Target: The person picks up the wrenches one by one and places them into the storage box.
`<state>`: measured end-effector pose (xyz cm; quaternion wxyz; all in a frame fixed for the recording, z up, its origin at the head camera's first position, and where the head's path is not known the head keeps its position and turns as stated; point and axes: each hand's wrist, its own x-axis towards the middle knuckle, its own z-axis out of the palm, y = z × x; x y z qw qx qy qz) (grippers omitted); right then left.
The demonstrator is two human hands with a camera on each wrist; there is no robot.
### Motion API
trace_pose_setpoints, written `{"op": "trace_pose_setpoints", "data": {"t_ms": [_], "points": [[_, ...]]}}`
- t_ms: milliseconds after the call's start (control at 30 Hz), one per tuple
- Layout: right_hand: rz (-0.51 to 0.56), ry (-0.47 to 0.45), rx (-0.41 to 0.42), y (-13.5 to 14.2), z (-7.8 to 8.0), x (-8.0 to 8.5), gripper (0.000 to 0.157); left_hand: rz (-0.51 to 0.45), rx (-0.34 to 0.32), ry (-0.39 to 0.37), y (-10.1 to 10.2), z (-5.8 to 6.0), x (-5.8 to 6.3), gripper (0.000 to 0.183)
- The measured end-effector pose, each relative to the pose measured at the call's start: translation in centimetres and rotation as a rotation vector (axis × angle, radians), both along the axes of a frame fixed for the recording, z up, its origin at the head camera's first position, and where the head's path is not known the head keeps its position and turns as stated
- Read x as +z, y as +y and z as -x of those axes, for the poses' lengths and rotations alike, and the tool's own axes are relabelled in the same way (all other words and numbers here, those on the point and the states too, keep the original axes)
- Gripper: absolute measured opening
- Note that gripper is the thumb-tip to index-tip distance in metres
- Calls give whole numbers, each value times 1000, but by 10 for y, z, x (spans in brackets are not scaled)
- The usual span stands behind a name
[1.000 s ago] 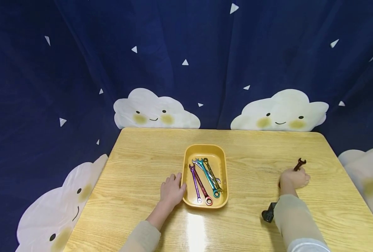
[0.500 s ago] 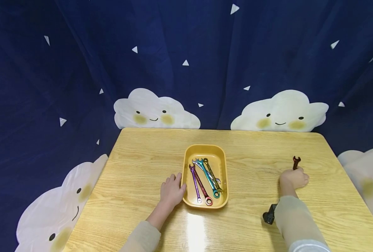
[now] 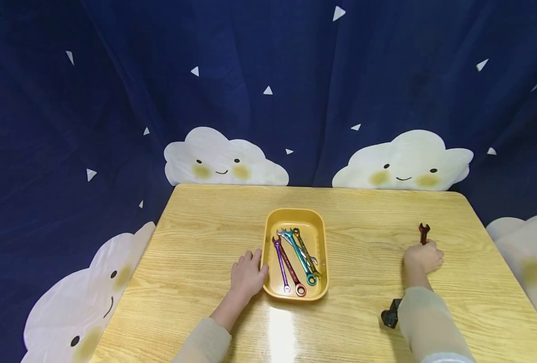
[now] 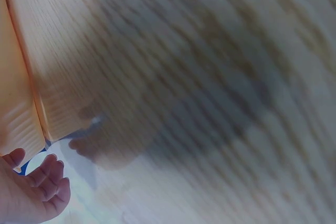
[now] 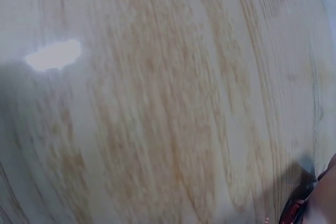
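Observation:
My right hand [image 3: 424, 256] grips a dark red combination wrench [image 3: 424, 233] on the right side of the table, its open end sticking out beyond the fingers. The right wrist view catches only a bit of that wrench [image 5: 294, 209] in its lower corner. My left hand [image 3: 247, 276] rests against the left side of a yellow tray [image 3: 268, 222], thumb at the rim and fingers loosely bent. Inside the tray lie several wrenches: a purple one [image 3: 281, 264], a red one [image 3: 291, 267], a teal one [image 3: 299, 253], a gold one [image 3: 303, 247] and a partly covered silver one [image 3: 314, 260].
The light wooden table [image 3: 204, 222] ends at a dark blue curtain [image 3: 259, 60] with white clouds and triangles. A small black device [image 3: 391, 313] sits at the right forearm. A bright glare patch shows on the table below the tray.
The dark red wrench has turned in my right hand, its open end swinging from upper right to nearly straight away from me. My left hand and the tray have not moved.

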<state>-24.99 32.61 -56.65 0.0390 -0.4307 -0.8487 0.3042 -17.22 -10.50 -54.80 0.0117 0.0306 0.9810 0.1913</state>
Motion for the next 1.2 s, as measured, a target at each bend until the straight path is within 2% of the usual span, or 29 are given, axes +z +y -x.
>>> {"op": "trace_pose_setpoints", "data": {"t_ms": [233,533,867,1200], "points": [[20,72,-17,0,-2,-1,43,2,-6,43,0,1,-3,43],[75,159,-9,0,-3,-1,43,10,4,-1,0,2,-1,46],[71,235,-47,-8,-7,4,41,10,-3,1,0,2,0,45],[104,322,-29,-18,-11,13,41,13,0,-11,0,1,0,46]]}}
